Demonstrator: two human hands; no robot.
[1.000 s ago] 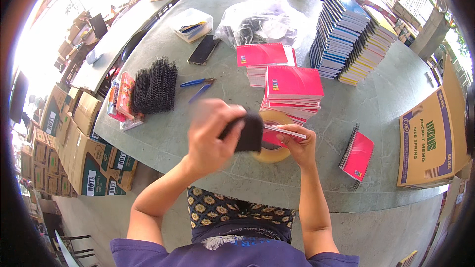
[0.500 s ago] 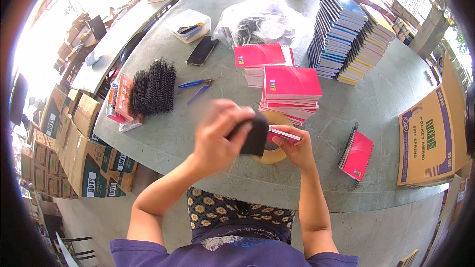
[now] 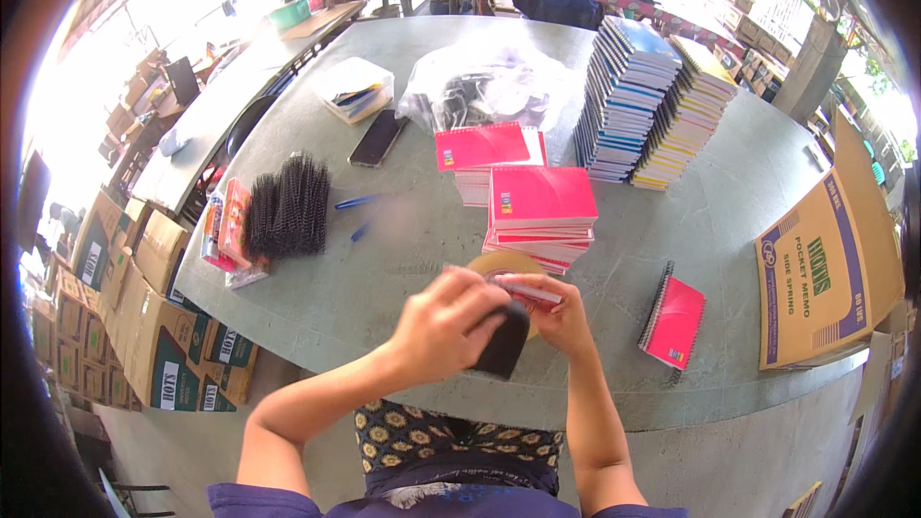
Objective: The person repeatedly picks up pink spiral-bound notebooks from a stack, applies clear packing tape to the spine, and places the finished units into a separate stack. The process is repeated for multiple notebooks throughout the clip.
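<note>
My left hand [image 3: 446, 321] is closed round a black, flat piece with a rounded end [image 3: 504, 345], its kind unclear. Its fingertips come close against the edge of a small red-covered notepad [image 3: 532, 293]. That notepad is pinched in my right hand [image 3: 564, 318], tilted so that mostly its white page edges show. Whether the left fingers touch it is hidden. Under both hands lies a roll of yellowish tape [image 3: 489, 264], partly covered by them. Just beyond is a stack of red notepads [image 3: 542, 197], with another red stack [image 3: 484, 147] behind it.
Black spiral coils [image 3: 288, 206] lie at left, near blue-handled pliers [image 3: 360, 201]. Behind are a phone [image 3: 378, 138], a plastic tub [image 3: 357, 91] and a clear bag [image 3: 480, 86]. Tall blue notebooks [image 3: 628, 96], a bound red notebook [image 3: 673, 321] and a carton [image 3: 815, 269] stand right.
My left hand, with the black piece, has come right and down to the notepad in my right hand. The whole view has shifted, so the table's things sit lower.
</note>
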